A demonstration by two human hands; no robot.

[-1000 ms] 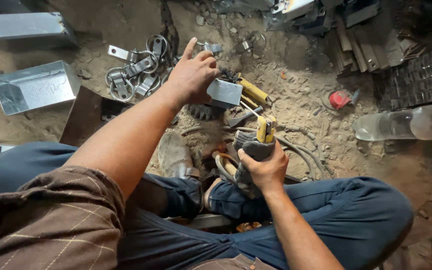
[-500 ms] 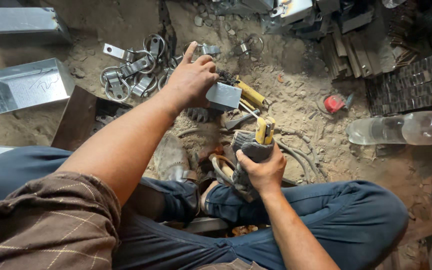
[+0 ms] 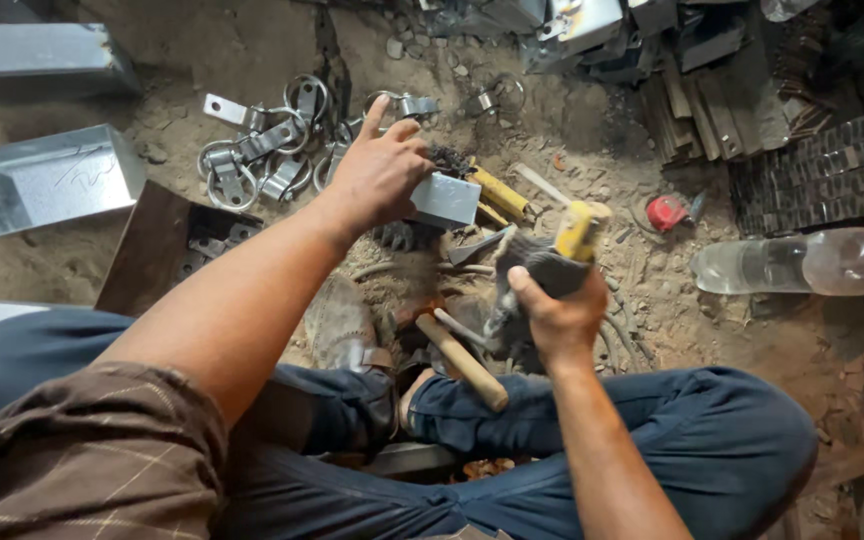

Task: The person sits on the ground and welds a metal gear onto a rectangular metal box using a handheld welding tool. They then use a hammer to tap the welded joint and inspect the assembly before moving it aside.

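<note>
Sandy workshop floor, scrap all round. My left hand point(image 3: 377, 175) stays clamped on the small grey metal block point(image 3: 445, 199); just right of it, my right hand point(image 3: 557, 315), gripping the yellow-headed tool point(image 3: 580, 232), has lifted, blurred mid-swing.

One head-worn camera looks steeply down, close over the sandy floor point(image 3: 252, 60).

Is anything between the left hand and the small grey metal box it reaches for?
Nothing visible: the left hand already grips the small grey metal box, its fingers on the near side, above scattered tools on the sandy ground.
</note>
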